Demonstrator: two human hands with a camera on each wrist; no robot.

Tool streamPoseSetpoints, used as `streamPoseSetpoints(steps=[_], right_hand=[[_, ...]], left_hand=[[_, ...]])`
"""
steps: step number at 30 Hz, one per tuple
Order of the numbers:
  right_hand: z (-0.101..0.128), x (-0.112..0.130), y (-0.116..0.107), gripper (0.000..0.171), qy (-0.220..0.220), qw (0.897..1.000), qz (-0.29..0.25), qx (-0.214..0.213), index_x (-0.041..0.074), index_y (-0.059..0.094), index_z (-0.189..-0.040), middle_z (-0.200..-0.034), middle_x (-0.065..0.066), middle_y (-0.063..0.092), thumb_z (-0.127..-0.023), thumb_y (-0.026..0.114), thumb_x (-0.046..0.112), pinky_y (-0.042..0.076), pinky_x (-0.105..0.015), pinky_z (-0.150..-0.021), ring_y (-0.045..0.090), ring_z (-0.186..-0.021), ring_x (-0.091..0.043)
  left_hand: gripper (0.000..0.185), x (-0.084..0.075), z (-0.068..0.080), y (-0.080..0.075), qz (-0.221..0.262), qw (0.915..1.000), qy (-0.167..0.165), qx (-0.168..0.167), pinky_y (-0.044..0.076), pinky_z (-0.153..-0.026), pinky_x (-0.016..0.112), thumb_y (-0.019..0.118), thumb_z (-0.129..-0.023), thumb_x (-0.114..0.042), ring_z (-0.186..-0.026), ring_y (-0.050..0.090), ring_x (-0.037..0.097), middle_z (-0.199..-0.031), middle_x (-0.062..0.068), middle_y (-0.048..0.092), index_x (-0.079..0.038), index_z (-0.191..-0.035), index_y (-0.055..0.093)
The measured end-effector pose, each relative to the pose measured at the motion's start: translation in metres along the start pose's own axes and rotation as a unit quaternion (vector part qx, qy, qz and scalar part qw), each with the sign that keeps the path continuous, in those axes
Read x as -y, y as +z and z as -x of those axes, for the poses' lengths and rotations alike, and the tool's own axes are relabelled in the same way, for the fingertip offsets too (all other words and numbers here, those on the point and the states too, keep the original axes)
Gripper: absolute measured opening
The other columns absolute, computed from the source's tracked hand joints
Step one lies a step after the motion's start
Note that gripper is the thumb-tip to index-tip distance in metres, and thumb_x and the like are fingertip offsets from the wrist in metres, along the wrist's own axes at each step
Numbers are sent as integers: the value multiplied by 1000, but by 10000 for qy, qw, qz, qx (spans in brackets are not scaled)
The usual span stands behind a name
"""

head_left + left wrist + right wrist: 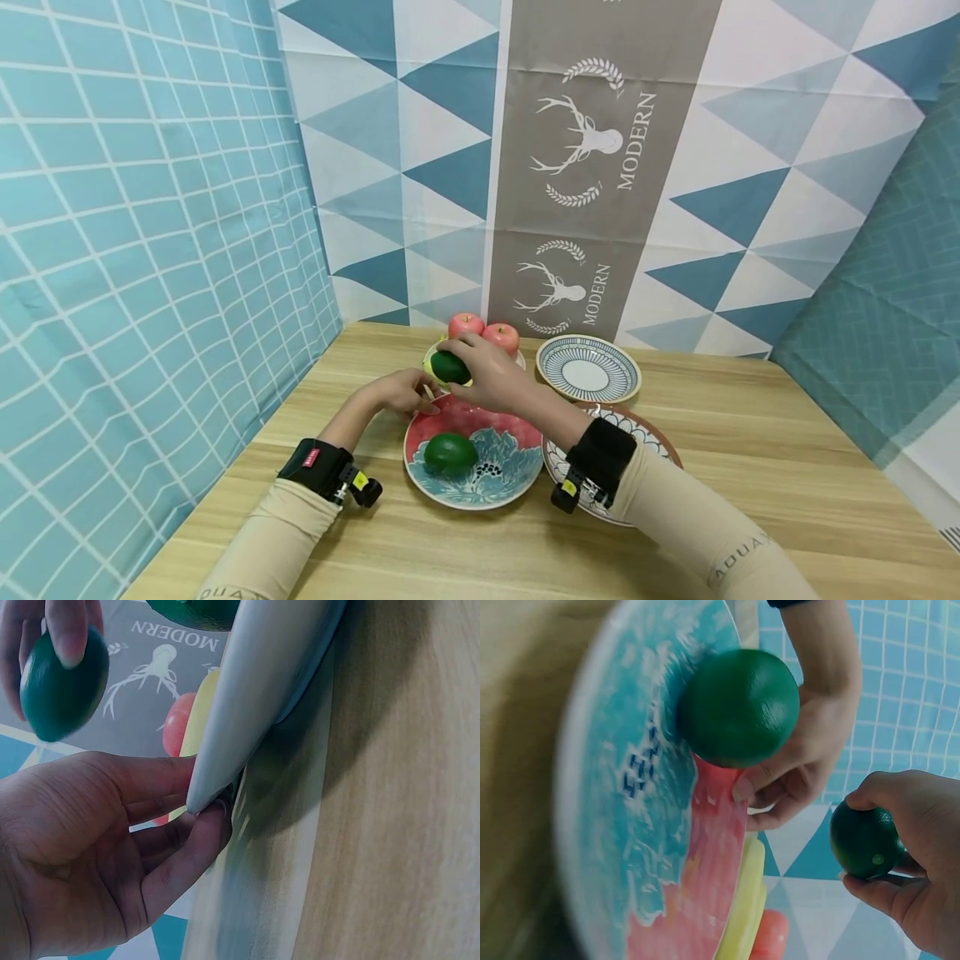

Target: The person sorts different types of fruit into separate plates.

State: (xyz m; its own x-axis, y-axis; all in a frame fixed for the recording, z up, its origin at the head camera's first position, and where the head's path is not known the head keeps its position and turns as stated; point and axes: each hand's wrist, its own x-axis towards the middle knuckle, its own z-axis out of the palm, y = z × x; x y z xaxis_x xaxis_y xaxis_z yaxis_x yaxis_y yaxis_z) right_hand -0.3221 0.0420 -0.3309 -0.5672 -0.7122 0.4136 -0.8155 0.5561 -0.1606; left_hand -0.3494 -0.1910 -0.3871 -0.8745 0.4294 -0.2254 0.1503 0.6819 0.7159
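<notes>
A red and blue flower-patterned plate [480, 493] lies on the table, with one green lime [450, 455] resting on its left part. My left hand [401, 392] pinches the far left rim of this plate; the left wrist view shows the thumb [161, 776] on one side of the rim and fingers curled beneath. Above the plate's far edge, my right hand [491, 372] holds a second lime [448, 367]. In the right wrist view that held lime [864, 838] sits between thumb and fingers, apart from the plate.
Behind the hands are two pink-red apples [501, 337] on a partly hidden dish, beside something yellow [744, 896]. A blue-lined white plate [588, 375] stands at the back right. A brown-rimmed plate [663, 446] lies under the right forearm. Patterned cloth walls enclose the table.
</notes>
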Motion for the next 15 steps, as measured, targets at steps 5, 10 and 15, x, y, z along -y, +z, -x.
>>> streamPoseSetpoints(steps=[5,10,15], right_hand=[[14,3,2,58,-79,9999,-85,-2,11,62,-141,-132,-9,60,-88,84,20,57,-34,-91,62,-105,-19],[24,5,3,59,-49,9999,-132,48,11,60,-141,-131,-8,59,-88,83,22,56,-34,-91,61,-106,-18],[34,6,1,58,49,9997,-197,129,14,59,-141,-128,-6,59,-89,82,24,56,-33,-89,60,-105,-18]], left_hand=[[19,0,0,0,-78,10000,-19,2,55,-64,29,75,-98,-12,-72,58,17,-93,9,65,-3,-114,69],[17,0,1,-1,-66,10000,-7,-11,53,-62,28,76,-98,-12,-71,58,17,-92,9,65,-5,-111,70],[15,-1,2,-1,-10,10000,14,48,50,-60,27,75,-99,-13,-72,57,17,-92,9,63,-6,-111,69]])
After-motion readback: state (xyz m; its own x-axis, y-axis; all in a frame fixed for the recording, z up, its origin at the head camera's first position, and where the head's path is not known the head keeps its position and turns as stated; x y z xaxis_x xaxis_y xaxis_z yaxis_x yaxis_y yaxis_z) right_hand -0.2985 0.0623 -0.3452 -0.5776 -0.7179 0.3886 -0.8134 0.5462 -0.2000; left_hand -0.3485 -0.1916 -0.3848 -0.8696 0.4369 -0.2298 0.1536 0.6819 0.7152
